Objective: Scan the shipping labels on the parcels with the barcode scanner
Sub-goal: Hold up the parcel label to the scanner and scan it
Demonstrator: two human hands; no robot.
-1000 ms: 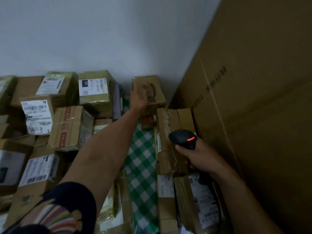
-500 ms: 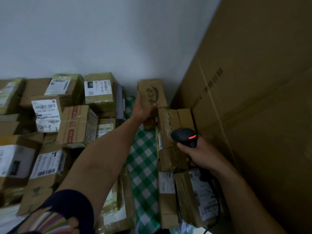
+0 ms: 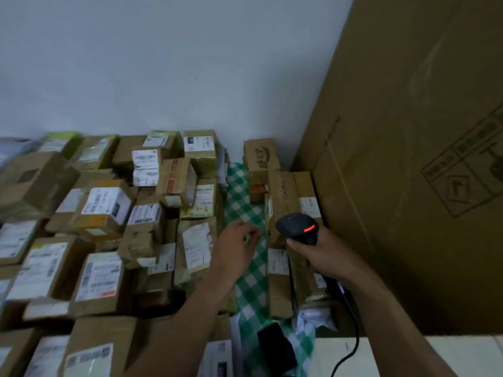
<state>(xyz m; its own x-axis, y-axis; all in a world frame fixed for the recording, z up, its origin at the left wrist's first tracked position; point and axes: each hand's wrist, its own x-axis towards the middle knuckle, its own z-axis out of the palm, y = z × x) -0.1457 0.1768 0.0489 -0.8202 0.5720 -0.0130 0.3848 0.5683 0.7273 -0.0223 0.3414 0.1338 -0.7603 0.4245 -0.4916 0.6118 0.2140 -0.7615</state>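
Black scanner, red light lit, is gripped in the right hand above the parcels by the carton; the left hand hovers beside it, fingers loosely spread, over checked cloth.

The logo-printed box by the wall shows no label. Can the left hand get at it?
Probably yes: the left hand hangs open over the checked cloth, whose bare strip runs up to the logo-printed box; nothing sits on top.
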